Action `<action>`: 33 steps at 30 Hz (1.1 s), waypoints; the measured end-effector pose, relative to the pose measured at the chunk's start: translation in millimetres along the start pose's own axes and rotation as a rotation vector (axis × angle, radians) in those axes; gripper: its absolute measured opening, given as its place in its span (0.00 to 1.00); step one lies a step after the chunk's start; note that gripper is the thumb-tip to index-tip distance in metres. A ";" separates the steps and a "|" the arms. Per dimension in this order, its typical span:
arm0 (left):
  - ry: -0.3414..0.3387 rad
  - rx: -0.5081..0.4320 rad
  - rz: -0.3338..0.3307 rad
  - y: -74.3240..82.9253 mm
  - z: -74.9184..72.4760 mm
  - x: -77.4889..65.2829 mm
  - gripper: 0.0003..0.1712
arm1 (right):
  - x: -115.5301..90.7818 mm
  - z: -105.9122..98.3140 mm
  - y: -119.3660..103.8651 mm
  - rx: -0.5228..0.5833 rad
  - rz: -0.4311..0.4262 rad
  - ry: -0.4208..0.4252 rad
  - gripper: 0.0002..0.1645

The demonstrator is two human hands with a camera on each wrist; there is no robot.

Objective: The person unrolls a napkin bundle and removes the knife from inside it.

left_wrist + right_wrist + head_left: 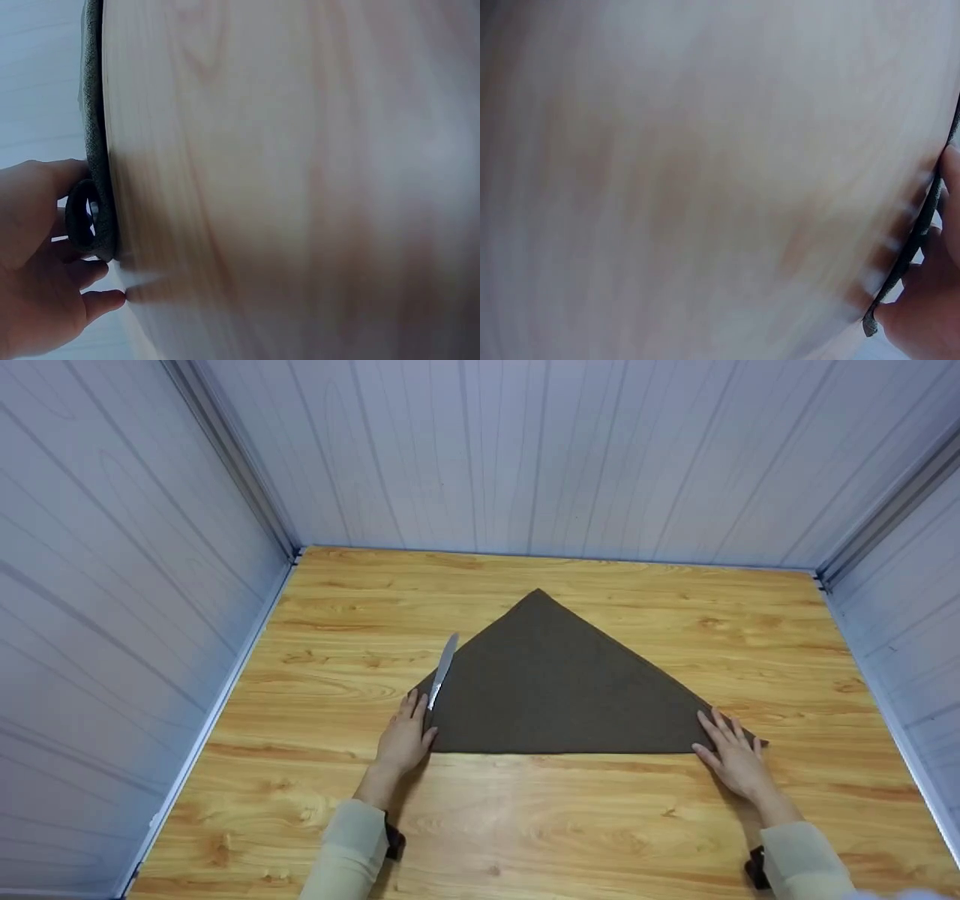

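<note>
Where flat, cloth [555, 682] between 2 grips [403, 739] [736, 757]

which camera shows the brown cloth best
The head view: it shows the brown cloth from above as a broad triangle, lower ends partly covered. The left wrist view shows only its edge and a loop by the left hand; the right wrist view shows just a thin strip along the right hand.
</note>
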State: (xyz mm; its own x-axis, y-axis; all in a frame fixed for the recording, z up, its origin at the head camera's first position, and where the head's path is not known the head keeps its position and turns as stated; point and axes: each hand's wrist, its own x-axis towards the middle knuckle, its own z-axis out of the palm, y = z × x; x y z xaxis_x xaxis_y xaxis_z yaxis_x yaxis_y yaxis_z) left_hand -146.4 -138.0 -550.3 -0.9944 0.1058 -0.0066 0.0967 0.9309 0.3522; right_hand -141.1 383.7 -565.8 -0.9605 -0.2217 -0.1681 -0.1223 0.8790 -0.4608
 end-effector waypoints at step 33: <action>0.044 -0.021 -0.027 -0.1 -1.8 0.2 0.32 | -0.4 0.6 -2.2 0.012 0.012 -0.009 0.41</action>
State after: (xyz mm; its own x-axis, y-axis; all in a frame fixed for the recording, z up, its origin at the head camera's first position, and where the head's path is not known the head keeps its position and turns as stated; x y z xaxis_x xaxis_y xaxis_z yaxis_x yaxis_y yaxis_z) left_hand -146.8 -138.6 -548.6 -0.9976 0.0649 0.0245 0.0693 0.9256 0.3720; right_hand -140.4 381.6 -565.2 -0.9595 -0.2151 -0.1819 -0.1076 0.8766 -0.4691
